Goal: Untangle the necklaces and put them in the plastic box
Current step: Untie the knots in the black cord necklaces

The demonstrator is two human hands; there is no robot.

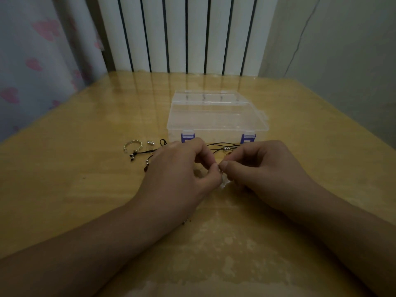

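Note:
A clear plastic box (pixel 216 116) with two purple latches stands closed in the middle of the wooden table (pixel 85 168). Just in front of it lie black cord necklaces (pixel 222 145) with small pendants, tangled together; much of the cord is hidden behind my hands. My left hand (pixel 180 176) and my right hand (pixel 261 174) meet fingertip to fingertip in front of the box. Both pinch a small, pale part of a necklace between thumb and forefinger. Cord ends with dark beads (pixel 139 156) trail out to the left of my left hand.
A silver ring-shaped bracelet (pixel 132 145) and a small silver piece (pixel 150 142) lie left of the box. A white radiator stands behind the table, a curtain with pink hearts at the left, a wall at the right.

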